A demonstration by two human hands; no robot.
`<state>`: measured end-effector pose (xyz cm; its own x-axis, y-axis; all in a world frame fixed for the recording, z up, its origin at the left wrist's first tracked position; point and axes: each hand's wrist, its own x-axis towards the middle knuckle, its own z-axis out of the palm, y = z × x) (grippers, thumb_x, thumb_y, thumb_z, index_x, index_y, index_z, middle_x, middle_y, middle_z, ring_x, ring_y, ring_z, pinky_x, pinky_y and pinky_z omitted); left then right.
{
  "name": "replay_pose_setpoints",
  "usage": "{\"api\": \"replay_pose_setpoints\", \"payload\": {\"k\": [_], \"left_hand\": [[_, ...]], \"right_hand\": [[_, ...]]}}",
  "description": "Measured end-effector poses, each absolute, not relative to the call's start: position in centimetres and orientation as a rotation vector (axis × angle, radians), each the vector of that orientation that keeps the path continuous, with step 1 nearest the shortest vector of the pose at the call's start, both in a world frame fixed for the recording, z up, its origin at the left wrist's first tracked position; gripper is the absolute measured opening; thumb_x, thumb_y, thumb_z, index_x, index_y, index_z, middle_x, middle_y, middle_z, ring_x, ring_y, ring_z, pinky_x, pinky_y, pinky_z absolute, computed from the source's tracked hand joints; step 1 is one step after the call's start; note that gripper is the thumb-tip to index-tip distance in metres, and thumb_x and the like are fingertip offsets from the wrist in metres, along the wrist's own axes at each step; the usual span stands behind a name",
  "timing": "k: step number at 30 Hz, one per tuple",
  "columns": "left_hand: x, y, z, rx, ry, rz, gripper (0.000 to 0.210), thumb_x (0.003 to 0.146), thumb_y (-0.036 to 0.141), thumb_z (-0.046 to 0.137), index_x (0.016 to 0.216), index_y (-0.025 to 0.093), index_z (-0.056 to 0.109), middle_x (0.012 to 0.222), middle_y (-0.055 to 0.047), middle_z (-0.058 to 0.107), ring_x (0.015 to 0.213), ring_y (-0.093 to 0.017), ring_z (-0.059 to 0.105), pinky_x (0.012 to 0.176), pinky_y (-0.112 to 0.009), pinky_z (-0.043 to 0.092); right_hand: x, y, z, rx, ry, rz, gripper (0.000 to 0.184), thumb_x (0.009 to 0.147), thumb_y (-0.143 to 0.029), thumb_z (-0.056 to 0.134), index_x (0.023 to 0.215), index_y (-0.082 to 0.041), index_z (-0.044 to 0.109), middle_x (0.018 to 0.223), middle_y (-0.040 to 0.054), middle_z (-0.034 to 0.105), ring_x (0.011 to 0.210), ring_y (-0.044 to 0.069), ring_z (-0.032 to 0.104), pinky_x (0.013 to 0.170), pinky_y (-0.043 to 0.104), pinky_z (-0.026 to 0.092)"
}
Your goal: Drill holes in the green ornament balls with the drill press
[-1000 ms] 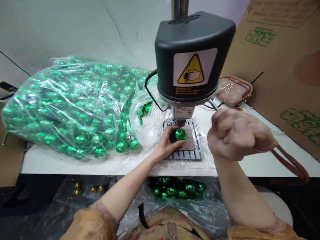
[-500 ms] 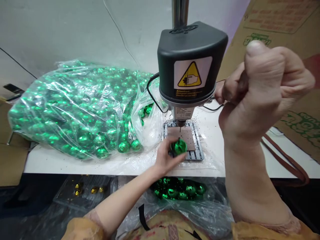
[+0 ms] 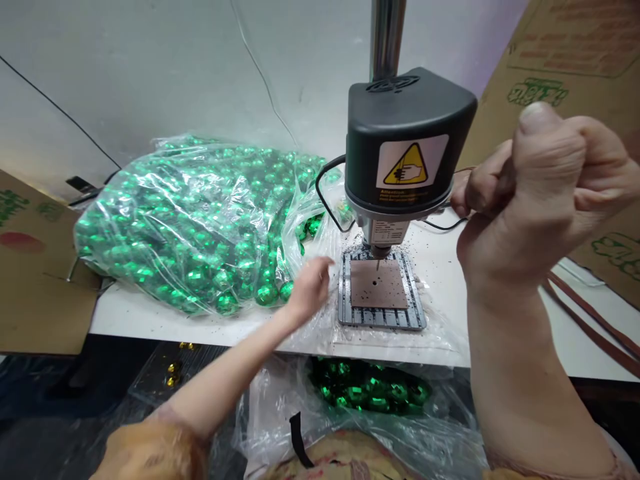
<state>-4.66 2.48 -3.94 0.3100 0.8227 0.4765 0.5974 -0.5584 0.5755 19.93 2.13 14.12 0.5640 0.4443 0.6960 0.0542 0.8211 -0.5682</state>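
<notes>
A small black bench drill press [image 3: 411, 147] with a yellow warning label stands on the table. My right hand [image 3: 540, 173] is closed in a fist at its right side, on the drill press handle, which the fingers mostly hide. Below the thin drill bit [image 3: 379, 265] lies a brown square board [image 3: 367, 293] with a dark hole, on the slotted metal base [image 3: 415, 319]. My left hand [image 3: 311, 288] is left of the base, close to the mouth of a clear plastic bag [image 3: 190, 220] full of shiny green faceted balls. Its fingers are blurred and partly hidden; no ball shows in it.
More green balls [image 3: 370, 387] lie in an open plastic bag at my lap, below the table edge. Cardboard boxes stand at left [image 3: 45, 287] and right [image 3: 545, 60]. Dark shavings are scattered round the base. A brown strap [image 3: 585, 320] lies on the right.
My left hand has moved from the board leftward toward the big bag, and the green ball it held has gone from view. The right hand stays at the handle. The camera view has shifted.
</notes>
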Motion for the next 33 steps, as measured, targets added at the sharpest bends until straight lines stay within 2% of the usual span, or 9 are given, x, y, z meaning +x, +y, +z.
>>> {"api": "replay_pose_setpoints", "payload": {"k": [2, 4, 9, 14, 17, 21, 24, 28, 33], "left_hand": [[-5.3, 8.9, -2.3, 2.092, 1.666, 1.035, 0.020, 0.101, 0.019, 0.055, 0.115, 0.019, 0.069, 0.117, -0.014, 0.071, 0.112, -0.031, 0.069, 0.106, -0.056, 0.055], [-5.4, 14.1, -1.4, 2.050, 1.747, 0.969, 0.019, 0.101, 0.020, 0.061, 0.118, 0.014, 0.069, 0.120, -0.015, 0.069, 0.117, -0.033, 0.067, 0.108, -0.058, 0.053], [-4.3, 18.9, -2.0, 2.072, 1.692, 0.831, 0.042, 0.102, 0.043, 0.067, 0.135, 0.016, 0.063, 0.136, -0.011, 0.066, 0.117, -0.027, 0.068, 0.098, -0.048, 0.062], [-4.2, 17.3, -1.9, 2.055, 1.687, 0.852, 0.026, 0.094, 0.025, 0.075, 0.116, 0.011, 0.070, 0.113, -0.009, 0.069, 0.116, -0.031, 0.067, 0.105, -0.048, 0.055], [-4.6, 14.5, -1.3, 2.016, 1.680, 0.909, 0.022, 0.087, 0.016, 0.077, 0.108, 0.015, 0.070, 0.097, -0.007, 0.065, 0.108, -0.030, 0.067, 0.106, -0.047, 0.053], [-3.6, 8.9, -1.3, 1.509, 1.257, 1.110, 0.031, 0.091, 0.037, 0.070, 0.118, 0.025, 0.063, 0.101, -0.004, 0.066, 0.090, -0.022, 0.069, 0.088, -0.043, 0.061], [-1.9, 5.2, -2.2, 1.118, 1.002, 1.167, 0.043, 0.089, 0.052, 0.072, 0.118, 0.027, 0.056, 0.103, -0.003, 0.069, 0.090, -0.020, 0.070, 0.084, -0.042, 0.062], [0.4, 3.0, -4.0, 1.114, 1.013, 1.241, 0.056, 0.079, 0.056, 0.085, 0.117, 0.026, 0.056, 0.100, -0.001, 0.070, 0.091, -0.018, 0.070, 0.089, -0.038, 0.058], [2.0, 2.9, -5.9, 1.292, 0.997, 1.251, 0.068, 0.073, 0.055, 0.092, 0.124, 0.025, 0.059, 0.115, -0.006, 0.071, 0.111, -0.023, 0.068, 0.101, -0.040, 0.054]], "right_hand": [[20.0, 2.2, 14.1, -0.563, -0.947, 0.252, 0.047, 0.091, -0.026, 0.062, 0.057, -0.024, 0.031, 0.045, -0.0085, 0.035, 0.038, 0.005, 0.036, 0.040, 0.029, 0.028], [20.1, 2.3, 14.1, -0.540, -0.952, 0.251, 0.047, 0.090, -0.024, 0.064, 0.056, -0.025, 0.031, 0.044, -0.0085, 0.036, 0.036, 0.007, 0.035, 0.038, 0.032, 0.028], [20.2, 2.4, 14.0, -0.539, -0.986, 0.233, 0.048, 0.092, -0.024, 0.062, 0.054, -0.022, 0.033, 0.043, -0.0080, 0.036, 0.037, 0.006, 0.035, 0.039, 0.029, 0.029], [20.2, 2.4, 13.9, -0.543, -0.976, 0.225, 0.046, 0.092, -0.026, 0.064, 0.054, -0.021, 0.038, 0.045, -0.0078, 0.038, 0.038, 0.005, 0.036, 0.040, 0.028, 0.030], [20.3, 2.4, 13.9, -0.528, -0.976, 0.232, 0.045, 0.092, -0.027, 0.065, 0.054, -0.022, 0.040, 0.044, -0.0081, 0.037, 0.037, 0.006, 0.035, 0.040, 0.030, 0.029], [20.2, 2.4, 13.9, -0.507, -0.966, 0.249, 0.043, 0.091, -0.026, 0.065, 0.056, -0.022, 0.041, 0.044, -0.0090, 0.038, 0.037, 0.006, 0.034, 0.040, 0.030, 0.029], [20.2, 2.3, 13.9, -0.509, -0.955, 0.265, 0.041, 0.090, -0.027, 0.066, 0.056, -0.023, 0.043, 0.044, -0.0093, 0.039, 0.037, 0.007, 0.034, 0.041, 0.031, 0.029], [20.2, 2.2, 14.0, -0.516, -0.952, 0.273, 0.041, 0.089, -0.027, 0.066, 0.056, -0.024, 0.041, 0.043, -0.0091, 0.039, 0.036, 0.007, 0.033, 0.040, 0.033, 0.028], [20.1, 2.2, 14.0, -0.528, -0.956, 0.267, 0.043, 0.089, -0.028, 0.066, 0.056, -0.026, 0.039, 0.043, -0.0080, 0.037, 0.038, 0.009, 0.032, 0.042, 0.034, 0.027]]}}
